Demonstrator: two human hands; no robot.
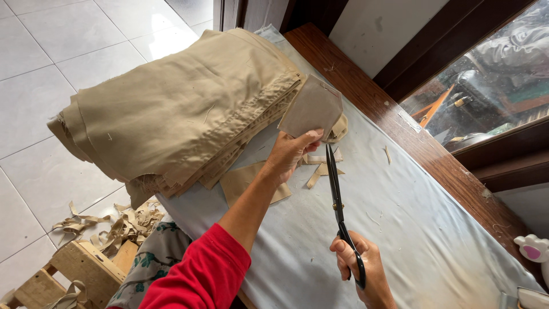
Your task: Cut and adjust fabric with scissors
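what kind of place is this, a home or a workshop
Likely a small home sewing or tailoring workspace. A thick stack of tan fabric lies on a cloth-covered table, the right hand holds black scissors, and trimmed scraps litter the tiled floor.

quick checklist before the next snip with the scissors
1. Left hand grips the fabric piece: ok.
2. Right hand holds the scissors by the handles: ok.
3. Blades at the piece's edge: not ok, the tip sits just below it.
4. Left fingers out of the blades' path: not ok, the thumb is beside the tip.
5. Blades open: cannot tell.
6. Fabric stack away from the blades: ok.
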